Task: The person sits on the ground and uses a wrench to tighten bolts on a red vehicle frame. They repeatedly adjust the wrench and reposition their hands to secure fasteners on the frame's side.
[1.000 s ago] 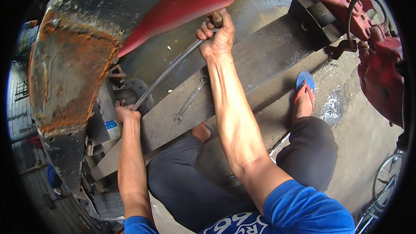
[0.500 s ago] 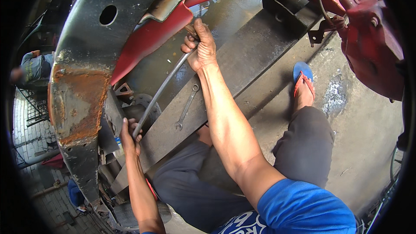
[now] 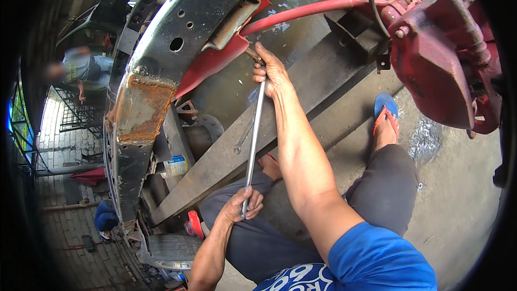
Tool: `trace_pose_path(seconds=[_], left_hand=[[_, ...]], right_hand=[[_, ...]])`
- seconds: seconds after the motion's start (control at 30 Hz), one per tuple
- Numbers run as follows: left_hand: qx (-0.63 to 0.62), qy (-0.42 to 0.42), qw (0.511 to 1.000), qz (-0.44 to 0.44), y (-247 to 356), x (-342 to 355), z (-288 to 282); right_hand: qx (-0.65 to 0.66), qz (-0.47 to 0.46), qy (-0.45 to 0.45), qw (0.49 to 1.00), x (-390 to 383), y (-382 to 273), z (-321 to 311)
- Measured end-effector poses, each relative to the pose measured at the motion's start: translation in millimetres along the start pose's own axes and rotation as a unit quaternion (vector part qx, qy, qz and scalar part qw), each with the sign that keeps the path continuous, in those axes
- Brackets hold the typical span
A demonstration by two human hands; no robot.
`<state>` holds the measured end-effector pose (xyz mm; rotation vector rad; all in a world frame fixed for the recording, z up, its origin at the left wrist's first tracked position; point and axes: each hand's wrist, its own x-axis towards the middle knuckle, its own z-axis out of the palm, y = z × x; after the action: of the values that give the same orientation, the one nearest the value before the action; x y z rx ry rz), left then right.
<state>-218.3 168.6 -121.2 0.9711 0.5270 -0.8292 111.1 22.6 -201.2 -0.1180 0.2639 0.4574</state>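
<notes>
The person's right hand [image 3: 272, 70] is wrapped tight around the upper end of a long steel bar [image 3: 257, 129], with a brownish stub [image 3: 254, 55] jutting past it toward a red panel [image 3: 212, 66]. The left hand [image 3: 242, 205] is clasped round the bar's lower end, above the dark trousers [image 3: 385, 186]. The bar crosses over a grey beam [image 3: 215, 164], just beside a wrench [image 3: 243, 139] lying there. White lettering [image 3: 301, 280] shows on the blue shirt [image 3: 377, 258], partly out of sight; left of the beam, a can [image 3: 175, 166] wears a white, blue and yellow label, its print too small for me to read.
</notes>
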Motion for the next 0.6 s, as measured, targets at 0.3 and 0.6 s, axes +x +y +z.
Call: trace_pose_path(seconds=[0.3,0.6], left_hand=[[-0.164,0.005,0.986,0.021,-17,6,20],[-0.143,0.001,0.989,0.023,-21,12,49]], right_hand=[[-0.047,-0.054,-0.005,0.997,-12,-4,-6],[-0.062,0.011,-0.002,0.998,-24,-6,-7]])
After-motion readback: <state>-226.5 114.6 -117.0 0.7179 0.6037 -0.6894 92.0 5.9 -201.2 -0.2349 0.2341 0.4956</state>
